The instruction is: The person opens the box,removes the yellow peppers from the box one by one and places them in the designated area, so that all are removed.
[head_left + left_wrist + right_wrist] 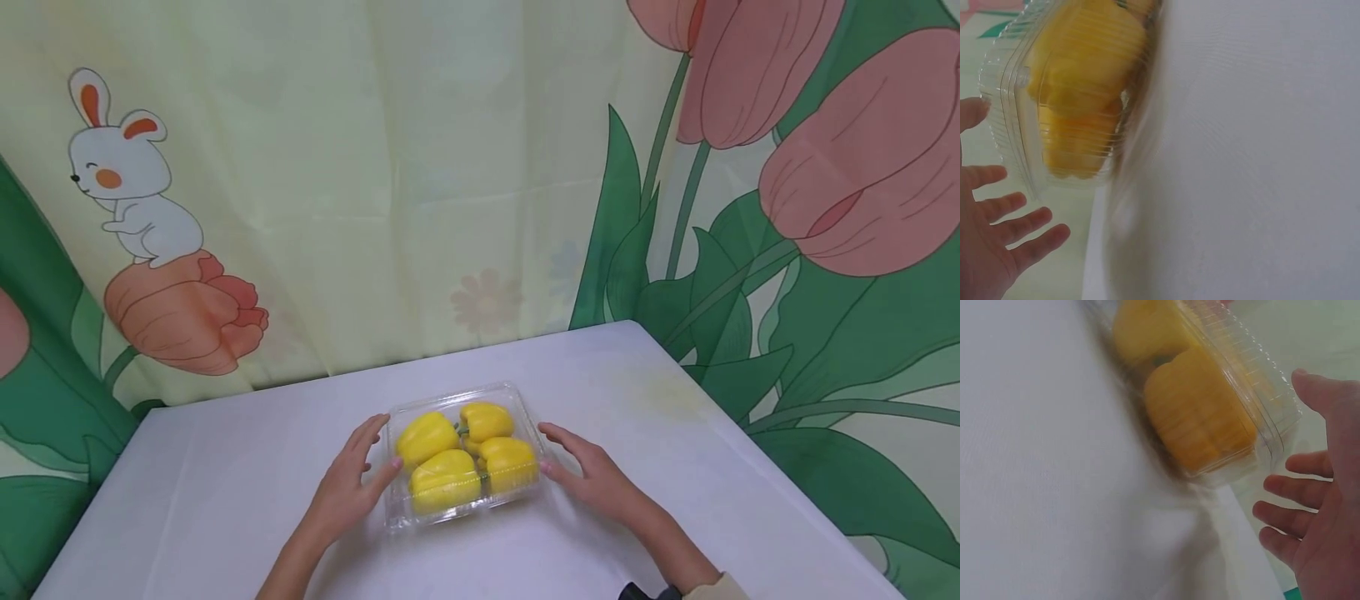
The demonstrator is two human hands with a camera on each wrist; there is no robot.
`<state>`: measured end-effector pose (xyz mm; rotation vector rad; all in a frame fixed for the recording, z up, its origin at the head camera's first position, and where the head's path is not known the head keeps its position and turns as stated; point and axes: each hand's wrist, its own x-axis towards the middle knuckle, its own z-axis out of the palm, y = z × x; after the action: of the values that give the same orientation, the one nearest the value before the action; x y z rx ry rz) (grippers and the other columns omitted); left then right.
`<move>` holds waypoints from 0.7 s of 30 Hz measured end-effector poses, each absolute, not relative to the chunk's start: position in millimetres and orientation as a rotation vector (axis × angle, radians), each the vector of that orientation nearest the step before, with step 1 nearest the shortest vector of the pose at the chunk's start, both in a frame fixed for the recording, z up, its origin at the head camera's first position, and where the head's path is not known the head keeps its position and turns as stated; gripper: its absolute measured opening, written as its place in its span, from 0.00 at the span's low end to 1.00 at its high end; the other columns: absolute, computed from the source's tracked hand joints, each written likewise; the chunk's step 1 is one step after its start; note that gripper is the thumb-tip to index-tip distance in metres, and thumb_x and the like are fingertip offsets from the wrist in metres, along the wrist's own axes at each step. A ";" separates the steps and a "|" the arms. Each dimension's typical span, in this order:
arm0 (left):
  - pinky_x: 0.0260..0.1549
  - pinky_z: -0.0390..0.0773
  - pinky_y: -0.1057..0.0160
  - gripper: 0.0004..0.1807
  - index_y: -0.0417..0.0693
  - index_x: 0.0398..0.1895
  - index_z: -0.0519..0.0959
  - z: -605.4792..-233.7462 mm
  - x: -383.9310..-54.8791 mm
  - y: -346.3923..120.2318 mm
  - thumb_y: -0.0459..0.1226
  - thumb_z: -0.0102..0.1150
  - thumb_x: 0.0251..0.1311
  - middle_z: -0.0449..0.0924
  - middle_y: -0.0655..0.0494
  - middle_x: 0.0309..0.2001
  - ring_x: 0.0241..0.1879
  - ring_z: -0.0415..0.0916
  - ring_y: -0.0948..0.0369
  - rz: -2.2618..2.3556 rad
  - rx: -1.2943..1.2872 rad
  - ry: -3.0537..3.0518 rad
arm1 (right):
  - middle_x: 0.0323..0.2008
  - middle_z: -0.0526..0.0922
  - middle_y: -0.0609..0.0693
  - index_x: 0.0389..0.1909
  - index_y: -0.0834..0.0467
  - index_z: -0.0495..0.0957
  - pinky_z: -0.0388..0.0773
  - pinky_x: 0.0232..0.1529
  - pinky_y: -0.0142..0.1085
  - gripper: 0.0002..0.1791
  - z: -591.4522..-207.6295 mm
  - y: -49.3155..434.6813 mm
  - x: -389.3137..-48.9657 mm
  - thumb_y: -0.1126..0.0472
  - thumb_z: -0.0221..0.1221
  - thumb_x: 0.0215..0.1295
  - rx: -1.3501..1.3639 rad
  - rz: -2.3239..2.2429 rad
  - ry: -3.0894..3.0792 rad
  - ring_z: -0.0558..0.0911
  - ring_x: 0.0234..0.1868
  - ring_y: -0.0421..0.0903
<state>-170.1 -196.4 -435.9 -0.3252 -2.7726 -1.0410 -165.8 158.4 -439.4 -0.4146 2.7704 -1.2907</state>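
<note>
A clear plastic clamshell box (396,515) with a ribbed wall sits on the white-covered table, its lid down. Inside lie several yellow bell peppers (446,482), some with green stems. At the box's left side is my left hand (348,483), fingers spread and fairly straight, the thumb by the near left edge. My right hand (596,475) is at the opposite side, with its thumb and fingers extended toward the wall. Both wrist views show the left palm (988,250) and right palm (1329,512) facing the box, fingers loose. Whether any fingertip touches the plastic is hard to tell.
The white tablecloth (247,467) spreads around the box. Behind the table hangs a pale curtain (315,167) printed with a rabbit, tulips and leaves. A dark band (637,592) and a beige sleeve (716,588) show at my right wrist.
</note>
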 end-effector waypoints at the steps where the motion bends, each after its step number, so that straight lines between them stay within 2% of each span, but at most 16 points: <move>1: 0.48 0.82 0.51 0.36 0.57 0.72 0.59 -435.8 -170.1 -196.2 0.48 0.59 0.63 0.59 0.52 0.73 0.63 0.70 0.49 -1.048 -0.317 -2.778 | 0.68 0.70 0.50 0.71 0.50 0.63 0.67 0.66 0.57 0.35 -439.6 158.8 -166.4 0.42 0.55 0.66 -0.416 -1.291 2.770 0.68 0.69 0.54; 5: 0.48 0.82 0.51 0.36 0.57 0.73 0.59 -434.4 -169.5 -197.3 0.49 0.59 0.63 0.59 0.50 0.73 0.63 0.70 0.48 -1.085 -0.292 -2.811 | 0.68 0.70 0.50 0.71 0.50 0.62 0.68 0.66 0.57 0.35 -439.9 160.2 -168.4 0.41 0.55 0.66 -0.431 -1.307 2.747 0.69 0.68 0.54; 12: 0.48 0.82 0.51 0.36 0.58 0.73 0.58 -435.4 -170.0 -200.7 0.50 0.58 0.63 0.62 0.51 0.72 0.61 0.72 0.48 -1.134 -0.246 -2.840 | 0.68 0.69 0.56 0.71 0.56 0.61 0.67 0.66 0.54 0.34 -443.5 160.9 -173.9 0.46 0.55 0.69 -0.498 -1.407 2.642 0.70 0.67 0.58; 18: 0.46 0.83 0.53 0.36 0.55 0.74 0.55 -440.5 -171.4 -197.9 0.49 0.55 0.66 0.63 0.47 0.71 0.60 0.74 0.47 -1.189 -0.244 -2.831 | 0.69 0.68 0.56 0.71 0.55 0.61 0.67 0.67 0.53 0.35 -444.8 161.8 -173.4 0.46 0.56 0.68 -0.442 -1.435 2.603 0.69 0.68 0.57; 21: 0.46 0.83 0.53 0.37 0.57 0.75 0.54 -440.6 -171.3 -196.6 0.48 0.55 0.66 0.63 0.47 0.71 0.59 0.75 0.47 -1.209 -0.255 -2.802 | 0.69 0.68 0.57 0.71 0.56 0.61 0.67 0.67 0.53 0.35 -445.0 163.4 -173.4 0.45 0.55 0.68 -0.459 -1.446 2.589 0.69 0.68 0.58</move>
<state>-171.3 -196.6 -440.6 -0.2547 -2.8021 -1.2094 -173.4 163.4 -445.0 -0.4591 2.5893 -1.4457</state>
